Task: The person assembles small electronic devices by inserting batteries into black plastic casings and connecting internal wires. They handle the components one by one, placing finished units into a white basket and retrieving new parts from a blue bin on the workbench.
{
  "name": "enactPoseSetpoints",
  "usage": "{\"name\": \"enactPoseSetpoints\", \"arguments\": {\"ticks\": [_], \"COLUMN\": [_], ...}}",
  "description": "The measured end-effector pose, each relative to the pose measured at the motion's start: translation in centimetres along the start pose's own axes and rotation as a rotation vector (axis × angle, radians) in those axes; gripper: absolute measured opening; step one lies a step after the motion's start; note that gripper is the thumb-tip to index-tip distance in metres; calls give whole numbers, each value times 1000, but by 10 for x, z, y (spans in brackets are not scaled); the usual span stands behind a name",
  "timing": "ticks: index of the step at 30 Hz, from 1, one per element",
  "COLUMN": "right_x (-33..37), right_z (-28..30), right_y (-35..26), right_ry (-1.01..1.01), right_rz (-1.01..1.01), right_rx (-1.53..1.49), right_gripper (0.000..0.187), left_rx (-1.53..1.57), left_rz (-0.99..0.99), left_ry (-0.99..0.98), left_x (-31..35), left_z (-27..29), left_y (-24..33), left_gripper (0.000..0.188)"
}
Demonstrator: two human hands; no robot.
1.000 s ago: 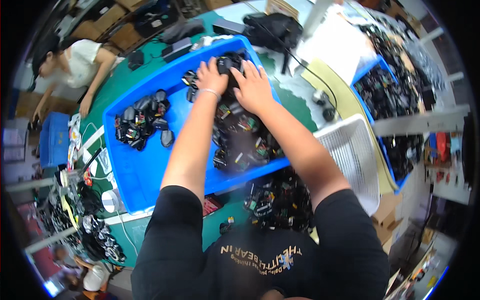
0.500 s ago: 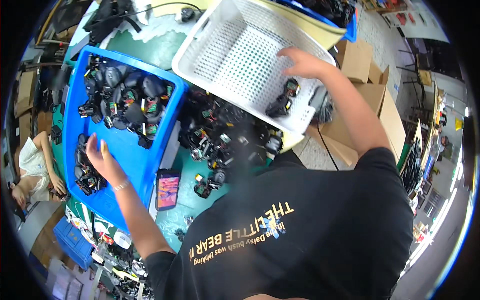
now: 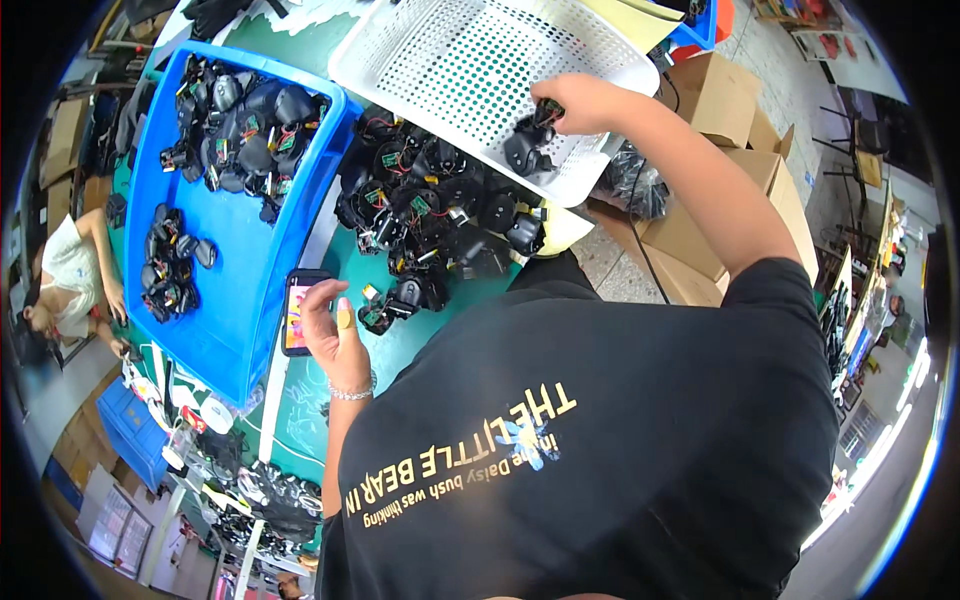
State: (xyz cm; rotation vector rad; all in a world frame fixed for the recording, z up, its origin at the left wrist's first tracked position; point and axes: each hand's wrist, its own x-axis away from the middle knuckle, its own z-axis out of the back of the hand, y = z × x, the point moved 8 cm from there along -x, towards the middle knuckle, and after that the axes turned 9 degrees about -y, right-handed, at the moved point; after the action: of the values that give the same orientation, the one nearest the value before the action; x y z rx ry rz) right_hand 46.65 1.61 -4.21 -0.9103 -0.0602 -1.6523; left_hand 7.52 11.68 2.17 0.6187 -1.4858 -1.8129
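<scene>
Inside the white perforated basket (image 3: 450,50), my right hand (image 3: 588,104) is closed round a black plastic part with a green circuit board (image 3: 547,112). More black parts (image 3: 523,152) lie just below it, against the basket's near side. My left hand (image 3: 338,340) is empty, fingers apart and slightly curled, beside the phone (image 3: 294,325) and partly over its edge. Between basket and blue bin (image 3: 225,300) a heap of black parts with wires and small boards (image 3: 420,205) covers the table. The bin holds a far cluster (image 3: 250,135) and a smaller near cluster (image 3: 170,262) of similar parts.
Open cardboard boxes (image 3: 740,190) stand on the floor at the right, by a bag of dark items (image 3: 632,182). Another blue container (image 3: 695,25) is at the far right. Someone in a light top (image 3: 75,262) sits at the left, above a blue crate (image 3: 132,432).
My left hand has left the blue bin and come right, to the phone. My right hand has gone from open over the basket to gripping a black part there.
</scene>
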Motion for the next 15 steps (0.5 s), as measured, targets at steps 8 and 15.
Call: {"name": "enactPoseSetpoints", "arguments": {"ticks": [8,15], "right_x": [59,66], "right_z": [58,39], "right_y": [-124,-205], "right_ry": [31,-311], "right_rz": [282,438], "right_rx": [-639,-955], "right_gripper": [26,29], "left_rx": [160,826], "left_rz": [-24,166], "left_ry": [-261,-575], "left_x": [-37,-44], "left_z": [-40,-84], "left_y": [31,80], "left_gripper": [57,78]}}
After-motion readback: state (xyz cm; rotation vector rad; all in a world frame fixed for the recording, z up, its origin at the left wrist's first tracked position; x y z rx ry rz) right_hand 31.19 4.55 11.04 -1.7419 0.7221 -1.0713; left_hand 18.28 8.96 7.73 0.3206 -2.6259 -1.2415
